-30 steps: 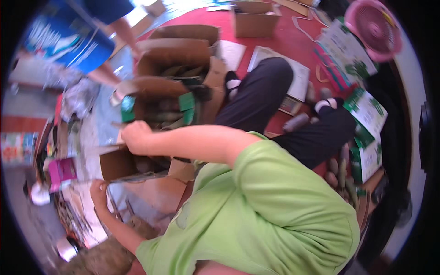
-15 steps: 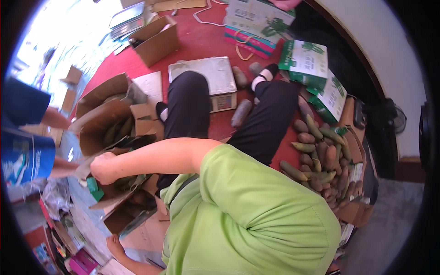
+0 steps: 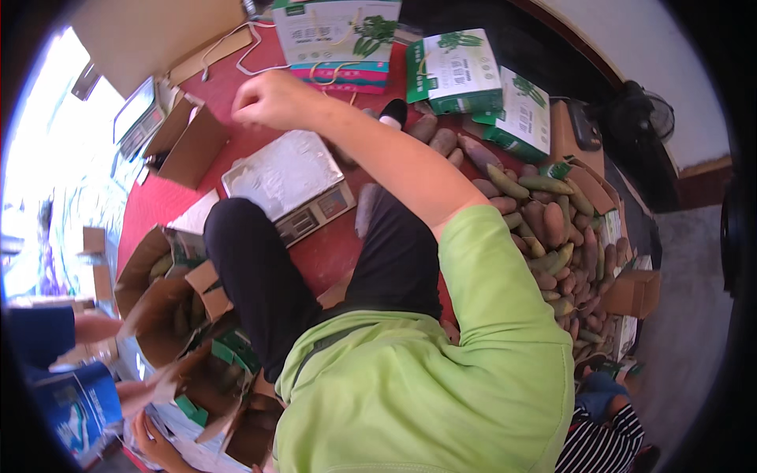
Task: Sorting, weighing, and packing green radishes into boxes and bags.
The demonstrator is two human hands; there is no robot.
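Note:
My right hand (image 3: 272,98) hangs above the red floor with fingers curled, just beyond a silver-topped, boxy platform like a bench scale (image 3: 276,173). Its palm side is hidden, so I cannot make out anything in it. At the lower left, my left hand (image 3: 154,443) has its fingers stretched and apart, close to another person's hand (image 3: 136,396) and an open carton (image 3: 225,394) with green pieces in it. A heap of long brown-red and green produce (image 3: 556,225) lies at the right. A grey-brown elongated piece (image 3: 366,209) rests between my legs.
White-and-green gift boxes (image 3: 461,75) stand at the far right, beside a white carrier box (image 3: 335,35) at the back. An open brown carton (image 3: 185,142) sits far left. A black fan (image 3: 646,118) stands by the wall. A person in stripes (image 3: 603,437) is at lower right.
My right hand has swung from the left cartons up and away, past the silver-topped platform. My left hand has opened and moved lower left. The view has turned rightward.

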